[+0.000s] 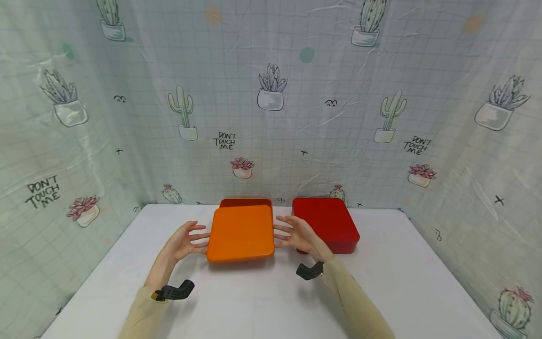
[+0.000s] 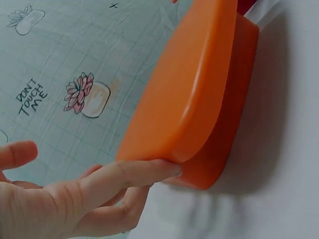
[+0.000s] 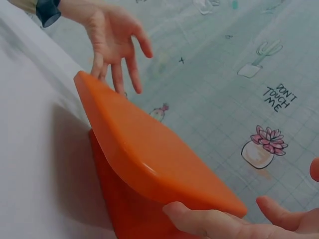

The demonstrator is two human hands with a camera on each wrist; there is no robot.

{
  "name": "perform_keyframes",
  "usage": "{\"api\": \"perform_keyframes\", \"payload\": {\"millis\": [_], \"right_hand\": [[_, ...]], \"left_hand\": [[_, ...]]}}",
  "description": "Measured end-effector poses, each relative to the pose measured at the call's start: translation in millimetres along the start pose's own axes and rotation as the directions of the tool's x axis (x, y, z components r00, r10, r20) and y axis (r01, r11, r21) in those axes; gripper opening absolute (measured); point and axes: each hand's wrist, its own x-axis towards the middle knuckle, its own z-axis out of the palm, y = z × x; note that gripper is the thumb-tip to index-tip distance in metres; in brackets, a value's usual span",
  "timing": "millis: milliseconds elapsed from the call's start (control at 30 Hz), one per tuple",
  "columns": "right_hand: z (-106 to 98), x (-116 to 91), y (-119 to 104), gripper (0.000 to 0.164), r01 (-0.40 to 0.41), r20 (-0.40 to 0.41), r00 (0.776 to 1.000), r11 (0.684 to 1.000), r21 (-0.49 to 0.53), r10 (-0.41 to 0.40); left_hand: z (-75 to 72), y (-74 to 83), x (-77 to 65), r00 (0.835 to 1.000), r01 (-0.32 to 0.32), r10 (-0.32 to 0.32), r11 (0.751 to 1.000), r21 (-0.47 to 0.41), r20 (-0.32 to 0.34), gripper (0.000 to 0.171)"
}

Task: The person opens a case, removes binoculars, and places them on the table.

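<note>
An orange lid (image 1: 241, 234) lies tilted over an orange box (image 1: 245, 202), set toward the near side so that the box's back part shows behind it. In the right wrist view a gap shows between the lid's rim and the box (image 3: 107, 184). My left hand (image 1: 183, 242) has its fingertips at the lid's left edge, its fingers extended and the thumb held away. On the opposite edge, the fingers of my right hand (image 1: 299, 235) touch the lid in the same way, thumb apart from it.
A red box (image 1: 323, 219) stands just right of the orange one, partly behind my right hand. Both are on a white table (image 1: 250, 301). A sheet printed with cacti (image 1: 271, 94) hangs at the back and along both sides.
</note>
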Motion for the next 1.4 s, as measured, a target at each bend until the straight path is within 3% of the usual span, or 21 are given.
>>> {"api": "perform_keyframes", "payload": {"millis": [500, 767, 1033, 1400], "right_hand": [[8.4, -20.5, 2.3, 0.059, -0.024, 0.044, 0.999, 1.000, -0.004, 0.024], [13.4, -37.6, 6.8, 0.059, -0.037, 0.081, 0.996, 0.999, -0.009, 0.038], [17.8, -51.7, 18.8, 0.055, -0.050, 0.083, 0.995, 0.998, -0.039, 0.053], [21.4, -68.5, 32.1, 0.057, -0.063, 0.076, 0.995, 0.996, -0.056, 0.067]], "left_hand": [[11.6, -10.8, -18.2, 0.999, -0.019, 0.019, 1.000, 0.018, -0.046, 0.065], [17.8, -21.5, -33.5, 0.999, 0.006, -0.004, 0.998, 0.055, -0.051, 0.062], [16.0, -31.9, -49.8, 1.000, 0.001, -0.003, 0.997, 0.080, 0.027, 0.056], [13.3, -42.3, -68.0, 0.992, 0.028, -0.032, 0.999, 0.030, 0.125, 0.030]]}}
